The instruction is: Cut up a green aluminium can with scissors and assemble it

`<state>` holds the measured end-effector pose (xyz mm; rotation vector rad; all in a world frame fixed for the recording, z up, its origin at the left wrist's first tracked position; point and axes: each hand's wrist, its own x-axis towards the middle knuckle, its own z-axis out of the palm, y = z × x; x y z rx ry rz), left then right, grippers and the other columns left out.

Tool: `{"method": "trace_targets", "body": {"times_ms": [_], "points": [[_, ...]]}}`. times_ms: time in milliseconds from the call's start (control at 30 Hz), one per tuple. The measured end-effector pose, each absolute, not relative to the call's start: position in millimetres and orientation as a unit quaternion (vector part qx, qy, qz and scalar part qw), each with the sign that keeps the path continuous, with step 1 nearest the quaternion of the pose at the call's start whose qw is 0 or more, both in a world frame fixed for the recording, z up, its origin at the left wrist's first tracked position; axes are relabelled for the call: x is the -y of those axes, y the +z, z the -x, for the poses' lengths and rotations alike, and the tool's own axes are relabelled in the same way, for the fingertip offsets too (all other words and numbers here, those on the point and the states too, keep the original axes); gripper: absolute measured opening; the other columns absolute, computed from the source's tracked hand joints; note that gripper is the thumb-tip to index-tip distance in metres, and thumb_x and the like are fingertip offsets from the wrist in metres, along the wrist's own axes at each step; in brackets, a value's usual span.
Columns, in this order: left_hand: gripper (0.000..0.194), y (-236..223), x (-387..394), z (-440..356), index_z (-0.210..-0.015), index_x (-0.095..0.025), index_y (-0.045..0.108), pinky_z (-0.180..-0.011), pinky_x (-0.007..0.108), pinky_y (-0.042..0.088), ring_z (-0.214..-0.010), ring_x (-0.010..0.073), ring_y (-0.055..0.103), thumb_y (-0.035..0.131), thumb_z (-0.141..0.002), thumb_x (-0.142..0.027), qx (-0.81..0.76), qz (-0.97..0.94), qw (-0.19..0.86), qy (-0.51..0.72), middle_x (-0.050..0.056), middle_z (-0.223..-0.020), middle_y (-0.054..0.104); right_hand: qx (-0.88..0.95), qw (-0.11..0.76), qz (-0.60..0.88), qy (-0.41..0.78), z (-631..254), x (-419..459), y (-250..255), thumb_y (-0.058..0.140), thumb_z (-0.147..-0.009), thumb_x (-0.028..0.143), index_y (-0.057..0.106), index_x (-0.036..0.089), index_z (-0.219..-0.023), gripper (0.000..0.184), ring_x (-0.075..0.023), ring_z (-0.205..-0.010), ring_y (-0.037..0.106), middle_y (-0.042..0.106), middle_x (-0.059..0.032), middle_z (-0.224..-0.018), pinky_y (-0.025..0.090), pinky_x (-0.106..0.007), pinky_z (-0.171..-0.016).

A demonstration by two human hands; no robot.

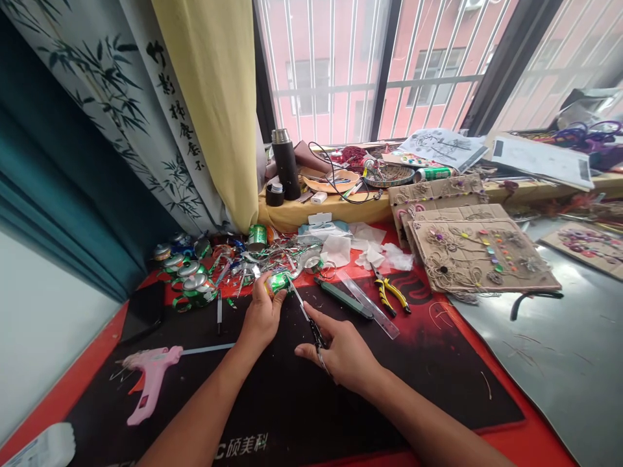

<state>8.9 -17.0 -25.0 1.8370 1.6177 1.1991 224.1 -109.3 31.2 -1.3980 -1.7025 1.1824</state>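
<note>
My left hand point(263, 311) is closed around a cut piece of green aluminium can point(279, 282), thumb on its near side. In my right hand point(343, 353) is a pair of scissors point(311, 324) with dark handles, fingers in the loops. The blades point up and left and meet the right edge of the can piece; whether they are parted I cannot tell. Both hands are above the black mat point(292, 402). Just right of the scissors lie a dark green utility knife point(344, 298), a clear ruler point(370, 305) and yellow-and-black pliers point(390, 293).
A pink glue gun point(154, 379) with a glue stick lies left, near a black phone point(143, 311) and a pen point(219, 312). Cut cans point(197, 285) and metal scraps point(253, 259) are heaped behind. Cardboard craft panels point(487, 253) lean at right; a thermos point(286, 165) stands on the sill.
</note>
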Motion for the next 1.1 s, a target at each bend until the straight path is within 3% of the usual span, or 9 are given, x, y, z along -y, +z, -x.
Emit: {"method": "trace_targets", "body": {"times_ms": [167,500,567,633,700,767,867,1100], "points": [[0.058,-24,17,-9,-0.151,-0.024,0.043,-0.112,0.061,0.048,-0.140,0.0412,0.060,0.057,-0.103,-0.053,-0.580,-0.659,0.213,0.430,0.024,-0.159,0.052,0.604,0.318,0.514,0.520,-223,111,31,0.083,-0.089,0.055,0.049,0.028,-0.167,0.090,-0.0107,-0.038,0.044,0.047,0.0098,-0.059,0.034,-0.022,-0.042],[0.059,-18,18,-7,-0.148,-0.025,0.047,-0.115,0.059,0.045,-0.142,0.0395,0.058,0.058,-0.102,-0.060,-0.570,-0.645,0.240,0.449,0.021,-0.157,0.054,0.588,0.329,0.505,0.539,-222,111,29,0.079,-0.094,0.039,0.048,0.029,-0.167,0.080,-0.0095,-0.036,0.044,0.050,0.0095,-0.058,0.033,-0.019,-0.036],[0.063,-14,18,-6,-0.146,-0.025,0.049,-0.111,0.055,0.048,-0.134,0.0369,0.064,0.060,-0.100,-0.067,-0.563,-0.639,0.253,0.458,0.019,-0.148,0.061,0.585,0.335,0.501,0.543,-221,111,30,0.078,-0.094,0.040,0.047,0.028,-0.168,0.081,-0.0096,-0.037,0.044,0.049,0.0097,-0.058,0.032,-0.019,-0.036],[0.069,-8,19,-4,-0.144,-0.025,0.052,-0.096,0.047,0.056,-0.108,0.0310,0.073,0.057,-0.098,-0.075,-0.556,-0.627,0.293,0.460,0.013,-0.121,0.071,0.591,0.339,0.496,0.538,-221,110,31,0.077,-0.094,0.040,0.047,0.028,-0.168,0.081,-0.0092,-0.038,0.041,0.047,0.0102,-0.059,0.031,-0.020,-0.039],[0.076,-2,21,-2,-0.144,-0.023,0.053,-0.073,0.037,0.057,-0.077,0.0242,0.070,0.048,-0.097,-0.082,-0.551,-0.605,0.344,0.461,0.004,-0.090,0.067,0.612,0.343,0.495,0.512,-222,109,32,0.079,-0.092,0.036,0.051,0.026,-0.166,0.080,-0.0087,-0.044,0.036,0.040,0.0109,-0.059,0.027,-0.021,-0.044],[0.084,4,22,-3,-0.147,-0.021,0.052,-0.058,0.031,0.050,-0.062,0.0204,0.063,0.043,-0.095,-0.087,-0.554,-0.576,0.379,0.467,-0.002,-0.077,0.058,0.636,0.343,0.498,0.480,-223,108,33,0.081,-0.089,0.032,0.056,0.023,-0.162,0.078,-0.0093,-0.052,0.031,0.034,0.0107,-0.061,0.024,-0.022,-0.049],[0.087,9,23,-5,-0.148,-0.022,0.054,-0.053,0.029,0.047,-0.059,0.0194,0.062,0.050,-0.092,-0.088,-0.570,-0.556,0.389,0.463,-0.002,-0.074,0.057,0.646,0.335,0.504,0.465,-223,107,33,0.082,-0.088,0.031,0.057,0.021,-0.161,0.078,-0.0109,-0.059,0.027,0.031,0.0104,-0.063,0.022,-0.024,-0.053],[0.072,8,24,-6,-0.139,-0.025,0.061,-0.062,0.033,0.052,-0.062,0.0209,0.064,0.049,-0.097,-0.082,-0.580,-0.588,0.354,0.438,-0.001,-0.076,0.061,0.643,0.335,0.495,0.479,-224,110,34,0.081,-0.089,0.037,0.054,0.022,-0.164,0.081,-0.0106,-0.055,0.031,0.036,0.0098,-0.062,0.023,-0.023,-0.051]]}}
